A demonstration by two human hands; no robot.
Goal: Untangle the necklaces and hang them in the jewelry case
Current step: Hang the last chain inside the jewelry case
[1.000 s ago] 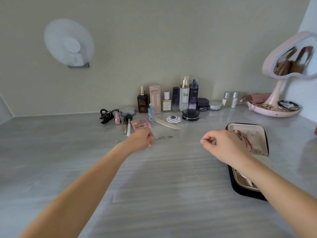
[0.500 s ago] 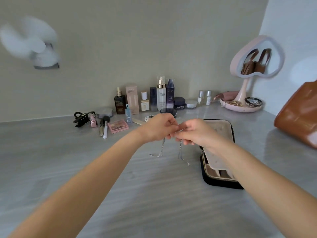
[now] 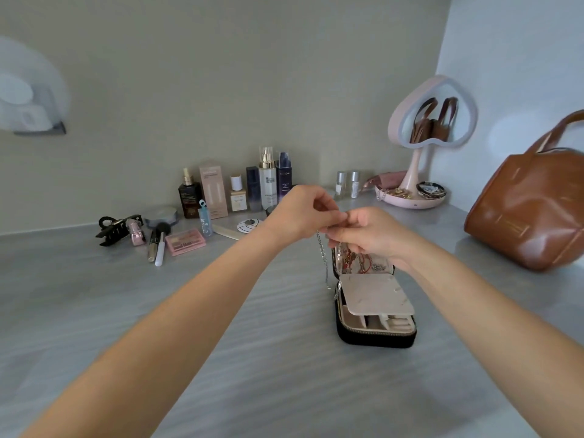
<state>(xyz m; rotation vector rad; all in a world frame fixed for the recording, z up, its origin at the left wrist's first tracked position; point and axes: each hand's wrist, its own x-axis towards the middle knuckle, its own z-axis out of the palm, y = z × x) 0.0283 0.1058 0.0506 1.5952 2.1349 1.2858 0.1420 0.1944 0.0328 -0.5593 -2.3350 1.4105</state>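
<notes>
Cosmetics (image 3: 240, 191) behind; handbag (image 3: 531, 210) right of case (image 3: 376, 336).

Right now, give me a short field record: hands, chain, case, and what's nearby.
left hand: raised above the table, fingertips pinched on the chain's top end
right hand: meets the left, same pinch grip
silver chain: hangs from the fingers, lower end near the case's left edge
jewelry case: open on the table, lid upright, beige insert flap raised
lid contents: red and silver pieces already hanging inside
left of hands: cosmetics row, pink palette, black hair claw
right: brown bag, heart-shaped mirror
</notes>
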